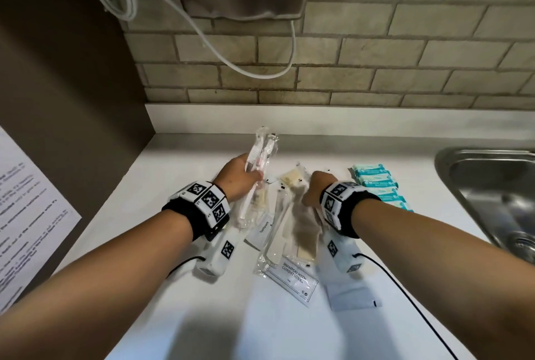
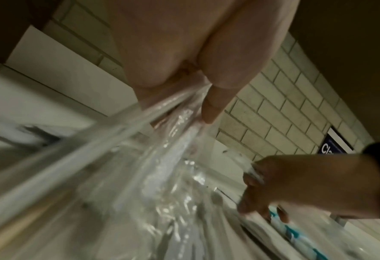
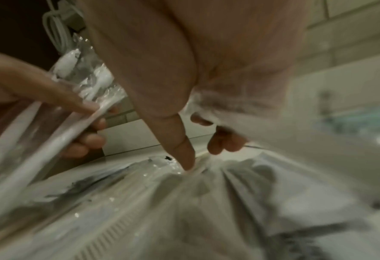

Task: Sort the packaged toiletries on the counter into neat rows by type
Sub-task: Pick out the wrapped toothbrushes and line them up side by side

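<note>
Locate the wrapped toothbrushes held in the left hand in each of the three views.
Head: wrapped toothbrushes upper centre, gripped by the left hand.
Left wrist: blurred clear wrappers running from the thumb towards lower left.
Right wrist: left edge, heads uppermost.
Shared landmark: the tiled wall.

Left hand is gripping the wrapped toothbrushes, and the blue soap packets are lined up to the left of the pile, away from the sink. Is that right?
Not quite. The left hand does grip the wrapped toothbrushes, but the blue soap packets sit to the right of the pile, on the sink side. The head view shows it.
</note>
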The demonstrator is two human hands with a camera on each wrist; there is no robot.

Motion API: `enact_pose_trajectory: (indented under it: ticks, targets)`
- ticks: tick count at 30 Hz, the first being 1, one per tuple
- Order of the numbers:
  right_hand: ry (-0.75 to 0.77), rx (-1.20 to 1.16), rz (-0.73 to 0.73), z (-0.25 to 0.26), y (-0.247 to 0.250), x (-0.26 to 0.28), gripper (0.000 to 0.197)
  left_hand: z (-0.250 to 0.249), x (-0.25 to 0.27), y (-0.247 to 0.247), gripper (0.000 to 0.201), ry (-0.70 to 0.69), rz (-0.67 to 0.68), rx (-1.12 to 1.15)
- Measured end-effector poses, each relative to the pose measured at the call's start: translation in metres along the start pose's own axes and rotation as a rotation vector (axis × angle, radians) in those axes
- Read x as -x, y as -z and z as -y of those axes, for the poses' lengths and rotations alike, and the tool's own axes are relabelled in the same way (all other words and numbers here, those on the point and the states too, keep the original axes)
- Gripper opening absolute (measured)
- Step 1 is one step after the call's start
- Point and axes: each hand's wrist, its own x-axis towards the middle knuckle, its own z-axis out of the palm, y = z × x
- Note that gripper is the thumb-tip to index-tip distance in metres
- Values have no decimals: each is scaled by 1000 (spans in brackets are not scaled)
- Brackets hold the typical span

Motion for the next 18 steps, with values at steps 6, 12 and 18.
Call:
enact_pose_trajectory:
  ticks: [6,12,18]
  targets:
    - [-11,135,73,17,-2,4,56,18,13,-14,25,141,15,-17]
    - [67,208,36,16,-9,-8,70,30,7,-31,41,177,171,-272]
    - [-40,-186,-114,14,10,-40,58,27,-1,-44,32,168,183,-227]
